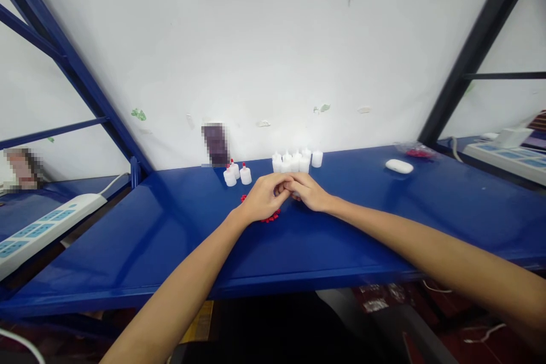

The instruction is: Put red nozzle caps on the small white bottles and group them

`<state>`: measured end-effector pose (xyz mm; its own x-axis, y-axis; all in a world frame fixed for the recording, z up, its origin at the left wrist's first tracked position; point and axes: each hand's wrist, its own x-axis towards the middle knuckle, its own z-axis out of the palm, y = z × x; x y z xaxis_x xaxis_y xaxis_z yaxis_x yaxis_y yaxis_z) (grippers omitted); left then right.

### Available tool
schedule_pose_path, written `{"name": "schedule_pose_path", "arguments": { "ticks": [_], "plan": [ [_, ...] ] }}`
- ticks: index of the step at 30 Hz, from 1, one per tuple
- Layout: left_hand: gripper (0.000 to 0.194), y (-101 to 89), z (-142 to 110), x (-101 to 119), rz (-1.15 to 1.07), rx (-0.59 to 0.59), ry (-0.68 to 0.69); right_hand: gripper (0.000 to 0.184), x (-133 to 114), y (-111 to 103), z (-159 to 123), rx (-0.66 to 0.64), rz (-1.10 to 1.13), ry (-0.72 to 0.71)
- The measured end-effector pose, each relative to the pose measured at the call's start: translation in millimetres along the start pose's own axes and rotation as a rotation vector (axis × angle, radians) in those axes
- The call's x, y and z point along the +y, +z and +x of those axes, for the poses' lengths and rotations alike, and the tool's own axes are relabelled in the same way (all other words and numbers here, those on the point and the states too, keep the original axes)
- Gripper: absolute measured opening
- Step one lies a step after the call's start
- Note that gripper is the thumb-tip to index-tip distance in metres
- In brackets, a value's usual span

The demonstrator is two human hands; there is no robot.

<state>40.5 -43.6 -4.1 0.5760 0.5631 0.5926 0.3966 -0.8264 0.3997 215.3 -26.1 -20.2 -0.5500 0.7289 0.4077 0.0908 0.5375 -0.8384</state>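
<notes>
My left hand (262, 198) and my right hand (313, 192) meet over the middle of the table, fingers curled and touching. Both are closed, and whatever they may hold is hidden behind the fingers. Small red caps (271, 217) lie scattered on the table, partly covered by my left hand. Just behind my hands stands a group of white squeeze bottles (301, 165) without red caps; the hands hide part of them. To the left, three white bottles with red tips (245, 175) stand upright.
The blue table (341, 239) backs onto a white wall. A dark pixelated object (216, 145) leans there. On the right are a white rounded case (399, 166) and a plastic bag with red pieces (418, 153). Power strips (49, 224) lie beyond the blue frame posts (85, 62).
</notes>
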Motion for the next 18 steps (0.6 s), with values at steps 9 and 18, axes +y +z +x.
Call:
{"name": "schedule_pose_path", "arguments": {
  "ticks": [9,18],
  "plan": [
    [0.028,-39.3,-7,-40,0.239,0.112,-0.256,0.034,1,-1,4,0.121,-0.069,0.142],
    [0.028,-56.2,-21,-68,0.725,-0.09,-0.523,0.023,5,1,3,0.022,-0.029,0.128]
  ]
}}
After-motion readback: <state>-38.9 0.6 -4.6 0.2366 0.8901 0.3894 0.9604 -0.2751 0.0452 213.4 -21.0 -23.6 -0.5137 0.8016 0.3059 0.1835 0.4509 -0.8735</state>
